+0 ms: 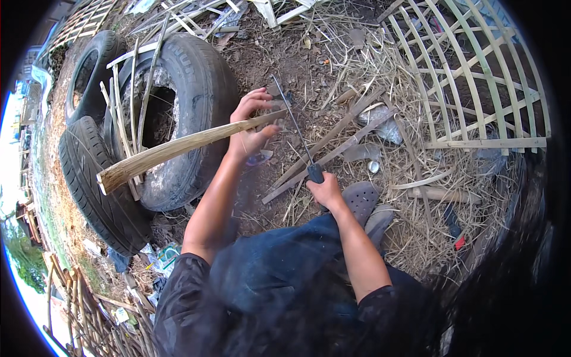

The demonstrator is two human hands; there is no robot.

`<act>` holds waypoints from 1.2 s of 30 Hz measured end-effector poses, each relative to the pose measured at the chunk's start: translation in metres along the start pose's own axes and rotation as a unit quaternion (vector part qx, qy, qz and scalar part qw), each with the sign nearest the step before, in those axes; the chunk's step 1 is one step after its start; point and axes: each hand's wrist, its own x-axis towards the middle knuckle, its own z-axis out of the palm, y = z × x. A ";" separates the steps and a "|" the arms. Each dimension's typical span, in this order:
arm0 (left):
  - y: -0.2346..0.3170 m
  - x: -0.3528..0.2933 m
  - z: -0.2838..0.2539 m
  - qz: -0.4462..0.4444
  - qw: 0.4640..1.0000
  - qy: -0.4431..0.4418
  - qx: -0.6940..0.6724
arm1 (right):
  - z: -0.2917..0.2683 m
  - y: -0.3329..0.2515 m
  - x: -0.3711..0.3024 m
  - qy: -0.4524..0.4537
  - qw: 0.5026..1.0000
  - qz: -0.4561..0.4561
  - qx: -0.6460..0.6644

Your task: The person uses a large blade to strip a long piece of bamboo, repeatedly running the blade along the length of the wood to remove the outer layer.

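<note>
A split length of bamboo slants over the tyres and lies across the palm of my left hand. The thumb is on one side of the strip and the slightly blurred fingers are on the other, loosely curled. My right hand is closed round the dark handle of a long knife. Its thin blade points away from me and up to the left, seen nearly edge-on. Near the far end of the bamboo, the blade crosses in front of it or passes close by; I cannot tell whether they touch.
Worn tyres stand at the left, thin strips leaning on one. A woven bamboo lattice is at the far right. Flat wooden slats, a clear plastic bag and shavings litter the ground. My clog is beside my right hand.
</note>
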 end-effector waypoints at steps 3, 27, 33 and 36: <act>0.003 -0.001 -0.012 -0.051 0.991 -0.002 -0.125 | -0.002 -0.021 -0.004 -0.047 0.996 0.065 0.046; 0.008 0.030 0.032 -0.090 0.974 0.070 -0.198 | -0.006 -0.022 -0.004 -0.007 0.999 0.038 -0.017; 0.017 0.028 0.036 -0.080 0.979 0.082 -0.170 | 0.002 -0.006 -0.007 0.019 1.000 -0.006 -0.003; 0.016 0.024 0.033 -0.081 0.973 0.071 -0.203 | -0.001 0.008 0.010 0.021 0.998 0.029 -0.056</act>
